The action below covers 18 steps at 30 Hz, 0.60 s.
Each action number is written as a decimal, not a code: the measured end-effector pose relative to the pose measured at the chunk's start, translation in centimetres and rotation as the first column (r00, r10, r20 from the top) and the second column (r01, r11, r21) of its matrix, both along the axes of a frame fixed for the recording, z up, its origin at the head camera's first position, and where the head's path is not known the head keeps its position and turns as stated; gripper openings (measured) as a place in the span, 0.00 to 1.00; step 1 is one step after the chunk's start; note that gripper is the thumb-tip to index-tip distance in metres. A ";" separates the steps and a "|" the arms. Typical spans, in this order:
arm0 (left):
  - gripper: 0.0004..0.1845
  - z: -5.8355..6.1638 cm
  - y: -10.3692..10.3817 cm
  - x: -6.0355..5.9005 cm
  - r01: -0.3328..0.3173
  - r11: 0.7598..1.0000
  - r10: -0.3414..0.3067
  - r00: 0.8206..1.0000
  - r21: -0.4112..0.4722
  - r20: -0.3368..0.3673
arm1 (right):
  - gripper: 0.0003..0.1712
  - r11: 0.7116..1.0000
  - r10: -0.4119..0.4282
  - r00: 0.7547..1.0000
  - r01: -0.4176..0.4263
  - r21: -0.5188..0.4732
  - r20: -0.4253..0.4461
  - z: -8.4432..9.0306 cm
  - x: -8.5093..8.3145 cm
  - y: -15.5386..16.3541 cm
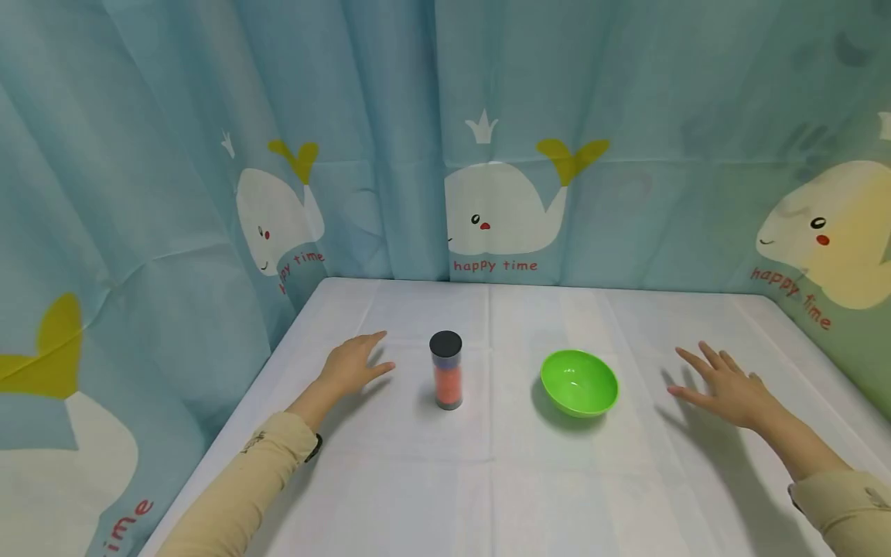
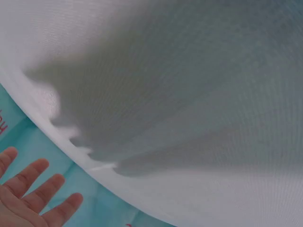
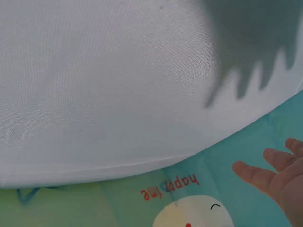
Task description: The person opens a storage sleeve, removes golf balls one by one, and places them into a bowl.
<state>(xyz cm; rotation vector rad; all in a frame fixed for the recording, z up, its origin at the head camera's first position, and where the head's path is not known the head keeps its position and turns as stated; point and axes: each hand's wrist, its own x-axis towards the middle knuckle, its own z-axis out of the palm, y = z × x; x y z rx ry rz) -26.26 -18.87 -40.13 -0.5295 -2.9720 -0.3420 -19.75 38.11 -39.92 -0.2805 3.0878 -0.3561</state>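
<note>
A clear cylindrical jar [image 1: 448,371] with a black lid and orange-pink contents stands upright left of the table's middle. To its right sits a bright green bowl [image 1: 580,384], its inside facing up with nothing seen in it. My left hand [image 1: 350,367] hovers left of the jar, apart from it, fingers extended and thumb spread. Over the table's right side, my right hand [image 1: 728,389] has its fingers spread, away from the bowl. Both wrist views show the straightened fingers [image 2: 59,208] at a lower corner, holding nothing.
A white cloth covers the table [image 1: 487,495], with soft creases and the shadows of both arms. Blue curtains [image 1: 390,93] printed with whales hang behind the far edge and along both sides.
</note>
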 end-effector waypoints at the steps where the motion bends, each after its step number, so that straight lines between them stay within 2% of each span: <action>1: 0.33 0.0 0.0 0.0 -0.003 1.000 0.003 1.000 0.004 0.004 | 0.46 1.000 0.004 1.000 -0.004 0.005 -0.007 0.0 0.0 -0.1; 9: 0.27 -0.1 0.1 -0.1 -0.011 0.999 0.009 0.999 0.041 0.038 | 0.42 0.997 0.040 0.997 -0.036 0.063 -0.067 0.1 -0.4 -0.1; 18: 0.21 0.5 0.3 -0.3 -0.054 0.997 0.053 0.998 0.056 0.017 | 0.34 0.998 0.048 0.997 -0.046 0.040 -0.066 0.2 -0.3 -0.4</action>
